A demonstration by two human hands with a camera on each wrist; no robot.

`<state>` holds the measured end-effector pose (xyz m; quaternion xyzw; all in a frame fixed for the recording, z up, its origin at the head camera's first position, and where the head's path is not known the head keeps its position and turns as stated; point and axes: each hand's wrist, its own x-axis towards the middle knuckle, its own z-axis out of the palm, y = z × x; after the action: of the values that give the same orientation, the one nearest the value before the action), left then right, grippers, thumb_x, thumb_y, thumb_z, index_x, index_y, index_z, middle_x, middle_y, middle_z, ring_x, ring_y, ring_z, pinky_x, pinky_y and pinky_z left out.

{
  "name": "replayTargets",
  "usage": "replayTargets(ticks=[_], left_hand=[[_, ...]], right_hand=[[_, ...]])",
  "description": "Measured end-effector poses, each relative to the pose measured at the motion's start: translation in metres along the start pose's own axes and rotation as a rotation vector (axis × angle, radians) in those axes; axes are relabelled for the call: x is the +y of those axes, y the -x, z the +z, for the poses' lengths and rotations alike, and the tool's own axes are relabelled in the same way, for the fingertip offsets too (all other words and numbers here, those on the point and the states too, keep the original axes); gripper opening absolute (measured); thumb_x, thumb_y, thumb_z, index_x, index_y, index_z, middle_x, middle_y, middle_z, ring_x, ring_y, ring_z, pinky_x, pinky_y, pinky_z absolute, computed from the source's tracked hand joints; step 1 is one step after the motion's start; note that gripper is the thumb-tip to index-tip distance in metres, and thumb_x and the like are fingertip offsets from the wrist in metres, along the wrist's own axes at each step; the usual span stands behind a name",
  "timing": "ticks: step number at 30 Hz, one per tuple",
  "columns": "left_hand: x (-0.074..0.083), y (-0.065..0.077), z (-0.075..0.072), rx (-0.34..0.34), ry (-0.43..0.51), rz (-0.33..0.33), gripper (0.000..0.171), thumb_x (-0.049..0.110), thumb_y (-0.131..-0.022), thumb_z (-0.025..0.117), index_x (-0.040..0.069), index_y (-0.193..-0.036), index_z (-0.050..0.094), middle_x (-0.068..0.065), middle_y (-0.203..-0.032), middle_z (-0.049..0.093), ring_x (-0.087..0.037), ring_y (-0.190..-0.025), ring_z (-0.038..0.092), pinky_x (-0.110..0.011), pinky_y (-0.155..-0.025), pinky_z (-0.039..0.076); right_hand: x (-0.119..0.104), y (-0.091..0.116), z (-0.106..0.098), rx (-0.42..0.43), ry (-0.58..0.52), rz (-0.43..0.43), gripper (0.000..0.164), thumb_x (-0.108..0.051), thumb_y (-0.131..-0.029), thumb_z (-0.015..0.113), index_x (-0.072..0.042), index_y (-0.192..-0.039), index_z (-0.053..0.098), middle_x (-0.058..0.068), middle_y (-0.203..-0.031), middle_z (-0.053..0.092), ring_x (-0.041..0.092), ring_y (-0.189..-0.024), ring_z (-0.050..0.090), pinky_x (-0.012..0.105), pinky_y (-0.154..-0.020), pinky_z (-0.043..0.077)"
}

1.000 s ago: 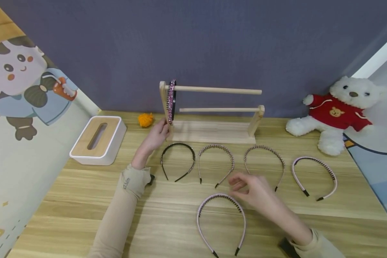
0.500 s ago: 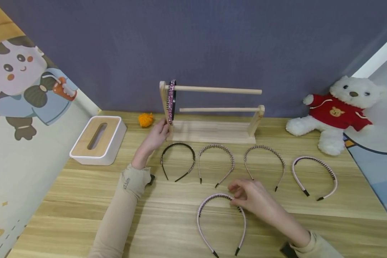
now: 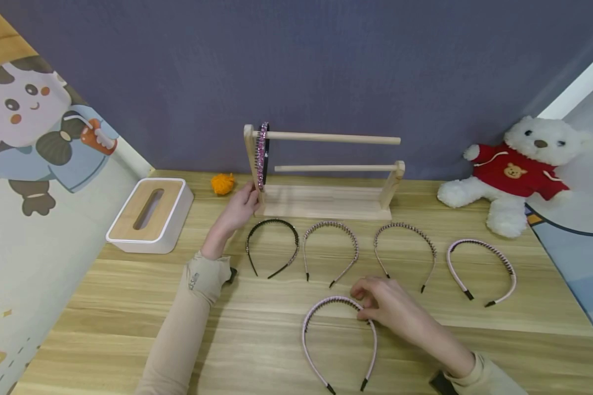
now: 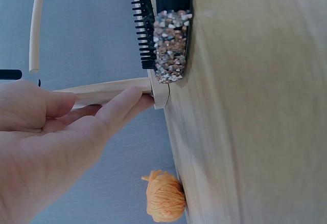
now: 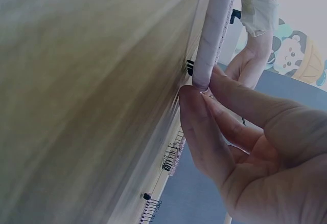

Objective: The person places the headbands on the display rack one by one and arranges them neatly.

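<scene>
My left hand [image 3: 238,208] grips the left upright of a wooden headband rack [image 3: 326,202] low down, with thumb and fingers on either side of the post [image 4: 117,88]. A black headband set with pink stones [image 3: 262,156] hangs at the left end of the rack's upper rod. At the front of the table lies a pale pink headband [image 3: 303,326] with dark inner teeth. My right hand [image 3: 389,306] pinches its upper right curve between thumb and fingertips; the right wrist view shows the pink band [image 5: 209,45] between them, close over the table.
Behind it run a black headband [image 3: 275,220], two beaded pink ones [image 3: 332,223] and a plain pink one [image 3: 514,277] at right. A tissue box [image 3: 170,236] and orange yarn ball [image 3: 222,184] stand left, a white teddy bear [image 3: 506,216] right. A dark partition [image 3: 326,66] closes the back.
My right hand has come down slightly onto the front pink headband and now pinches its curve. My left hand stays on the rack's upright.
</scene>
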<state>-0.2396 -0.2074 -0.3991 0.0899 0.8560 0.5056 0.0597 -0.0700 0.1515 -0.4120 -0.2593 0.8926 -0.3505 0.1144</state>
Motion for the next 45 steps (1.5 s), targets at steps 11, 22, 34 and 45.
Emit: replayTargets(ticks=[11,22,34,45], left_hand=[[0.001,-0.001,0.0,-0.006,0.018,0.005,0.041,0.011,-0.118,0.033,-0.011,-0.151,0.044,-0.033,-0.139,0.057,-0.037,-0.115,0.056,-0.047,-0.101,0.05],[0.003,0.001,0.0,-0.015,0.049,-0.016,0.046,0.011,-0.118,0.033,-0.007,-0.16,0.036,-0.034,-0.15,0.051,-0.042,-0.128,0.055,-0.052,-0.111,0.047],[0.002,0.0,0.0,-0.019,0.067,-0.018,0.045,0.011,-0.118,0.032,-0.008,-0.159,0.037,-0.035,-0.151,0.049,-0.043,-0.135,0.052,-0.052,-0.115,0.044],[0.0,-0.001,0.001,-0.027,0.086,-0.016,0.048,0.01,-0.118,0.031,-0.009,-0.162,0.03,-0.036,-0.156,0.043,-0.044,-0.146,0.044,-0.051,-0.119,0.039]], right_hand=[[-0.001,-0.002,-0.002,-0.03,-0.042,0.034,0.026,0.002,-0.078,0.091,-0.004,-0.098,0.076,-0.005,-0.087,0.073,0.001,-0.072,0.065,0.022,-0.066,0.058],[0.0,-0.002,-0.002,-0.008,-0.004,0.002,0.023,0.002,-0.079,0.09,-0.001,-0.1,0.08,-0.006,-0.085,0.072,0.0,-0.072,0.065,0.022,-0.066,0.057],[0.002,-0.001,-0.007,0.012,0.014,-0.006,0.023,-0.003,-0.083,0.089,-0.004,-0.103,0.08,0.0,-0.093,0.078,0.006,-0.077,0.071,0.024,-0.069,0.059],[-0.002,0.0,-0.01,0.044,0.001,-0.003,0.023,0.001,-0.083,0.088,-0.001,-0.105,0.079,0.003,-0.095,0.078,0.009,-0.079,0.071,0.024,-0.072,0.06]])
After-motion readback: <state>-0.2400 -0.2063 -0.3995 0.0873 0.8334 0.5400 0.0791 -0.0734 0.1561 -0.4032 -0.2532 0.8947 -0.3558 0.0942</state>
